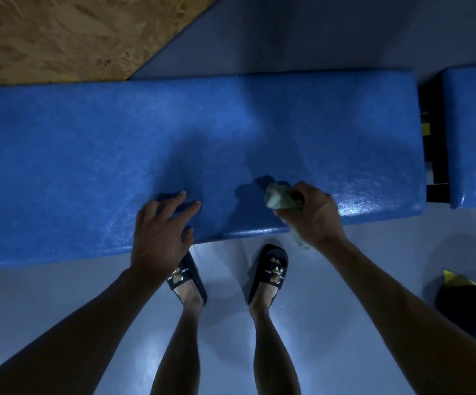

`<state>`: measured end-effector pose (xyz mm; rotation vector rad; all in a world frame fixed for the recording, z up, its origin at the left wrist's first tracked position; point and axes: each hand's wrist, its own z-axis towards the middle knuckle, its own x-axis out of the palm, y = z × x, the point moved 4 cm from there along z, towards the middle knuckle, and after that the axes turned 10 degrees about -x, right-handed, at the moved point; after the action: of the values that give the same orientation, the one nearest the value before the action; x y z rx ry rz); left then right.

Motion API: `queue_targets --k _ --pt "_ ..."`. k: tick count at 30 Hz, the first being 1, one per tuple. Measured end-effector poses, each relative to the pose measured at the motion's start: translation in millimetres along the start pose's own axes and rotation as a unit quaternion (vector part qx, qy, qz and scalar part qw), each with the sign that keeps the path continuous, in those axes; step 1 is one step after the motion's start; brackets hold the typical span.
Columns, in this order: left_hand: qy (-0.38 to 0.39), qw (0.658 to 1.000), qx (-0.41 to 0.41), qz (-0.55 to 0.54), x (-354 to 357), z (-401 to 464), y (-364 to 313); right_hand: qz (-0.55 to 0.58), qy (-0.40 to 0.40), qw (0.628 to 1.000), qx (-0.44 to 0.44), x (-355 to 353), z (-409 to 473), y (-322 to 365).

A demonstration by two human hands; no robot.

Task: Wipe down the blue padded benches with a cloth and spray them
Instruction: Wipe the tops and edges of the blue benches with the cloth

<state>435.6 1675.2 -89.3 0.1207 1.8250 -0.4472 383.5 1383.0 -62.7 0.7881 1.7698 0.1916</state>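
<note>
Worktop point(88, 155), a long blue padded bench, runs across the middle of the head view from the left edge almost to the right. Near its lower edge, right of centre, the right hand point(313, 218) has its grip curled round a crumpled pale green cloth point(280, 198), which bunches out to the left of the fingers and touches the padding; a tail of it hangs below the wrist over the bench edge. Left of it, well apart, the left hand point(159, 232) rests on the padding with its grip loose, fingers spread and holding nothing. A second blue bench point(473, 132) sits at the right edge, across a dark gap. Black sandals point(269, 270) stand on the pale floor point(60, 295) below.
</note>
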Motion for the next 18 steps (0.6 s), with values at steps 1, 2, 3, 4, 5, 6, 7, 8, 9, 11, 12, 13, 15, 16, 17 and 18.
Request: queue_targets --k 1,2,3,4,5,6,7,8,9,11,12,13,15,16,17,18 --pt "-0.004 1.0 0.001 -0.002 0.3 -0.4 0.0 0.007 -0.027 1.0 0.013 -13.2 2.6 -8.4" --pt "-0.008 1.0 0.0 -0.005 0.6 -0.6 0.3 -0.001 -0.06 0.998 0.024 -27.5 5.0 -17.2" --pt "-0.011 1.0 0.001 -0.008 0.9 -0.5 0.6 -0.031 -0.092 0.995 0.034 -41.8 6.8 -26.8" --pt "-0.014 1.0 0.002 -0.011 1.5 -0.4 0.9 -0.08 -0.12 0.988 0.046 -54.2 7.9 -37.1" --pt "-0.016 1.0 0.004 -0.013 1.5 -0.6 0.9 -0.132 -0.141 0.979 0.062 -62.4 8.8 -47.2" --pt "-0.018 1.0 0.005 -0.015 1.9 -0.9 1.5 -0.17 -0.151 0.971 0.078 -65.4 9.1 -54.8" --pt "-0.021 1.0 0.006 -0.018 2.0 -1.3 1.9 -0.186 -0.148 0.967 0.091 -62.5 8.7 -60.5" --pt "-0.025 0.999 0.008 -0.02 2.1 -1.6 2.0 -0.191 -0.133 0.968 0.093 -55.3 6.9 -62.5" --pt "-0.026 0.999 0.009 -0.018 1.8 -1.7 2.2 -0.19 -0.115 0.972 0.079 -45.3 4.2 -61.7" --pt "-0.021 1.0 0.008 -0.013 2.0 -0.8 2.2 -0.176 -0.093 0.98 0.026 -31.2 -0.8 -56.4" --pt "-0.017 1.0 0.007 -0.013 2.0 0.1 2.2 -0.159 -0.096 0.983 0.004 -29.1 -2.1 -54.8" --pt "-0.015 1.0 0.006 -0.014 1.7 0.5 2.2 -0.133 -0.105 0.985 -0.012 -29.9 -3.1 -54.8" --pt "-0.017 1.0 0.009 -0.017 1.1 0.6 2.0 -0.082 -0.124 0.989 -0.013 -34.2 -3.7 -58.1" --pt "-0.018 1.0 0.009 -0.017 1.0 0.4 2.2 -0.058 -0.127 0.99 0.004 -35.3 -3.2 -61.6" --pt "-0.019 1.0 0.009 -0.017 0.9 -0.2 2.6 -0.035 -0.13 0.991 0.027 -35.1 -2.2 -64.4" --pt "-0.02 1.0 0.009 -0.018 1.2 -0.5 3.3 -0.016 -0.139 0.989 0.05 -34.0 -1.4 -66.9"
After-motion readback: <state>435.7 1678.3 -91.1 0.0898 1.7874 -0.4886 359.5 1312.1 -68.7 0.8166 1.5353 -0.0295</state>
